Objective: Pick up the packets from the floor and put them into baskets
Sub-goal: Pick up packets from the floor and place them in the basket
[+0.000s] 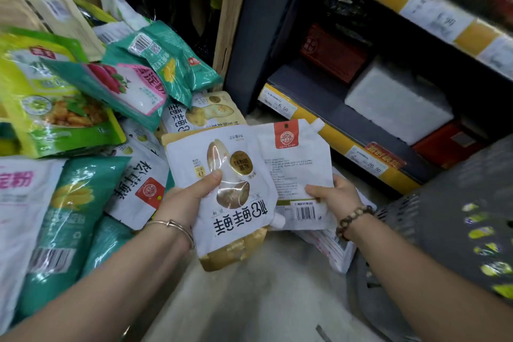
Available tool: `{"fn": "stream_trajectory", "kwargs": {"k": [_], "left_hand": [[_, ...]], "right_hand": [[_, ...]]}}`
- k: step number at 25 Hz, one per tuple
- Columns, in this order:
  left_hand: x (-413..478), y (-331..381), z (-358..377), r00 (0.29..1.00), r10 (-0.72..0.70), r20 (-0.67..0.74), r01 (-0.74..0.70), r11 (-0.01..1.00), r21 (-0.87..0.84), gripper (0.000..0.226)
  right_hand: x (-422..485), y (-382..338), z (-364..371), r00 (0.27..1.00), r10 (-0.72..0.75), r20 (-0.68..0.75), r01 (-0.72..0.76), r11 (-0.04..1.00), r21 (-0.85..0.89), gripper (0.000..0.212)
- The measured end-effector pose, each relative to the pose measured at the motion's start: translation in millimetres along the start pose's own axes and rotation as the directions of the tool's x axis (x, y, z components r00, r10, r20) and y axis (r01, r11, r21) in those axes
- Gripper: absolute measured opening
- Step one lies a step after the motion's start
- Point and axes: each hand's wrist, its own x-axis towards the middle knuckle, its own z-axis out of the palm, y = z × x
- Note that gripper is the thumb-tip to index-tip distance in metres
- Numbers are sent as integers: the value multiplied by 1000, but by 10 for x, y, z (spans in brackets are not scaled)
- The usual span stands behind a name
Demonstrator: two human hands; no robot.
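My left hand grips a white and gold spouted packet, thumb pressed on its clear window, above the floor. My right hand pinches the lower edge of a second white spouted packet that shows its printed back and barcode. The two packets overlap side by side. A heap of green, teal and white packets covers the floor to the left. A grey perforated basket stands at the right, behind my right forearm, partly hidden.
A dark shelf unit with yellow price strips holds red and white boxes at the right. A wooden crate frame stands behind the heap. Another white packet lies under my right wrist. Pale bare floor shows between my arms.
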Motion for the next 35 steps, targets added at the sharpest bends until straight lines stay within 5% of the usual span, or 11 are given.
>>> {"fn": "stream_trajectory", "kwargs": {"k": [6, 9, 15, 21, 29, 35], "left_hand": [[-310, 312, -5, 992, 124, 25, -125, 992, 29, 39], [-458, 472, 20, 979, 201, 37, -201, 980, -2, 14], [-625, 894, 196, 956, 290, 45, -290, 957, -21, 23], [-905, 1004, 564, 922, 361, 138, -343, 929, -139, 6], [-1330, 1078, 1690, 863, 367, 347, -351, 930, -111, 30], [-1548, 906, 2579, 824, 354, 442, -389, 921, -13, 17]], "right_hand": [[-506, -348, 60, 978, -200, -57, 205, 972, 112, 7], [-695, -609, 209, 926, -356, -129, 364, 930, 53, 12], [-958, -1134, 331, 849, -506, -156, 505, 862, -47, 11], [-1147, -1860, -276, 820, -570, -46, 561, 818, -132, 15], [-1308, -2171, -1447, 824, -523, -218, 551, 830, 87, 10], [-1393, -2122, -2376, 784, -507, -357, 578, 806, 125, 9]]}}
